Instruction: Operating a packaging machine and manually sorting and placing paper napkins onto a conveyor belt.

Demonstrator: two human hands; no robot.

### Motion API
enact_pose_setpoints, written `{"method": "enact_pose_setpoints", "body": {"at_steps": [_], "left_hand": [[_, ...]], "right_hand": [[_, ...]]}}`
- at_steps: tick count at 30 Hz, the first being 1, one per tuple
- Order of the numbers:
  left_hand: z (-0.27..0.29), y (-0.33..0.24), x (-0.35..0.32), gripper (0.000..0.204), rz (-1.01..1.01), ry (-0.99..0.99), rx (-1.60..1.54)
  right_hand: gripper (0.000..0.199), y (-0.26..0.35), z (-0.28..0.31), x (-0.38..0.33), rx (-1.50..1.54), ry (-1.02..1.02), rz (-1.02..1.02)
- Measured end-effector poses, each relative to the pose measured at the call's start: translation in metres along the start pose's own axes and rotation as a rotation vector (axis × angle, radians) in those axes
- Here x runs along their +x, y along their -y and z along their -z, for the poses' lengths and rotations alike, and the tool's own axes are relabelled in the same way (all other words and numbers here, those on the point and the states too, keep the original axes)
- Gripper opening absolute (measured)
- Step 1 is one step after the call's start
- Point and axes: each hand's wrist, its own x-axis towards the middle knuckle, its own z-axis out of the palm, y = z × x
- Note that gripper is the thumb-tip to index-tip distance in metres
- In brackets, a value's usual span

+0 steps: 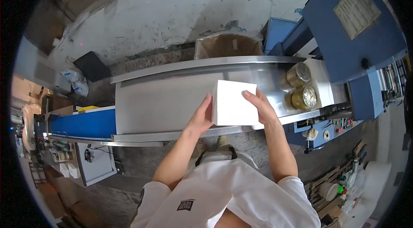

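Observation:
Between my two hands is a plain white box-shaped block (235, 103), held above the near edge of the metal work table (167, 99). Whether it is a carton or a stack of paper I cannot tell. My left hand (201, 114) presses against its left side with the fingers mostly hidden behind it. On the right, my right hand (263, 107) grips the block's side, its thumb lying on the upper face. Two jar-like cylinders with shiny tops, one (298, 74) behind the other (303, 97), stand on the table to the right.
A blue machine (352, 26) rises at the right, with white material (320, 82) lying beside the cylinders. Behind the table stands a cardboard box with a plastic liner (228, 47). A blue belt (84, 123) joins the table's left end. Raised metal rails run along the table's edges.

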Motion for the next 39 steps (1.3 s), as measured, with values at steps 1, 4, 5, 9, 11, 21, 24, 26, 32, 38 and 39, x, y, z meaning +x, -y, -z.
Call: {"method": "enact_pose_setpoints", "body": {"at_steps": [1,4,5,9,11,21,24,26,32,38,39], "left_hand": [[-0.004,-0.004,-0.005,0.065,0.004,0.057,0.115],[-0.026,-0.014,-0.020,0.072,0.008,0.053,0.430],[-0.029,-0.017,-0.022,0.075,0.003,-0.002,0.627],[-0.017,-0.013,-0.015,0.072,-0.032,-0.035,0.680],[-0.013,-0.010,-0.015,0.070,-0.042,-0.055,0.669],[0.022,-0.004,-0.050,0.062,-0.160,-0.300,0.305],[0.031,-0.007,-0.069,0.063,-0.176,-0.316,0.160],[0.033,-0.010,-0.083,0.063,-0.246,-0.311,0.171],[0.057,-0.025,-0.130,0.063,-0.206,-0.332,0.282],[0.097,-0.043,-0.200,0.058,-0.312,-0.186,0.198],[0.103,-0.046,-0.215,0.058,-0.329,-0.182,0.181]], "right_hand": [[0.087,-0.004,0.004,0.000,-0.058,-0.014,0.040],[0.095,-0.012,0.008,-0.002,-0.160,-0.071,0.073],[0.095,-0.013,0.007,-0.001,-0.154,-0.064,0.071],[0.100,-0.015,0.006,-0.002,-0.168,-0.025,0.055],[0.099,-0.017,0.005,-0.001,-0.174,-0.022,0.029],[0.082,-0.038,-0.008,0.017,0.024,0.168,-0.028],[0.072,-0.041,-0.031,0.019,0.087,0.255,-0.002],[0.065,-0.031,-0.048,0.011,0.131,0.363,-0.017],[0.058,-0.049,-0.091,-0.016,0.052,0.387,-0.063],[0.066,-0.077,-0.162,-0.051,0.007,0.389,-0.072],[0.068,-0.086,-0.174,-0.054,0.021,0.395,-0.096]]}}
